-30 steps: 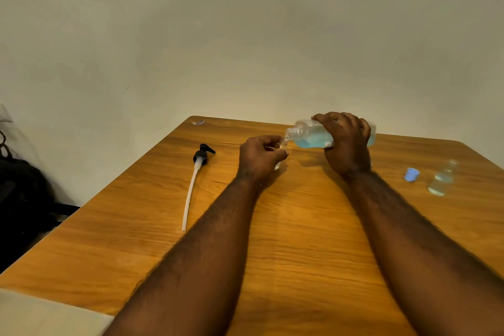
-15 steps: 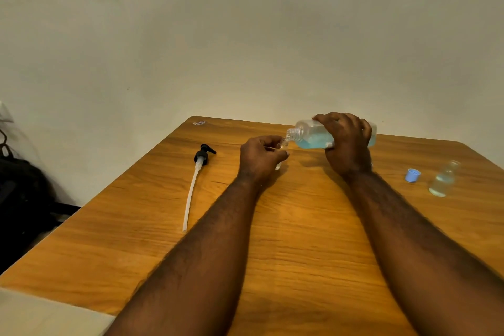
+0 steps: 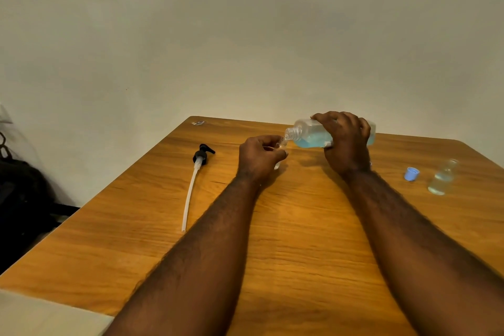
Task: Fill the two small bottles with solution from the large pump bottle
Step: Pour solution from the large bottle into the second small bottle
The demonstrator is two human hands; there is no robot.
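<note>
My right hand (image 3: 345,142) grips the large clear bottle (image 3: 308,135) of blue solution, tipped on its side with its open threaded neck pointing left. My left hand (image 3: 259,157) is closed around a small clear bottle (image 3: 280,144), mostly hidden by the fingers; its mouth sits just under the large bottle's neck. A second small clear bottle (image 3: 443,177) with some liquid in it stands uncapped at the right of the wooden table (image 3: 300,226), with a small blue cap (image 3: 411,173) beside it.
The black pump head with its long white dip tube (image 3: 195,183) lies on the table left of my left hand. A dark bag (image 3: 21,199) sits on the floor beyond the table's left edge. A plain wall stands behind the table.
The large bottle's neck has dipped slightly toward the small bottle in my left hand. Both hands otherwise hold their places.
</note>
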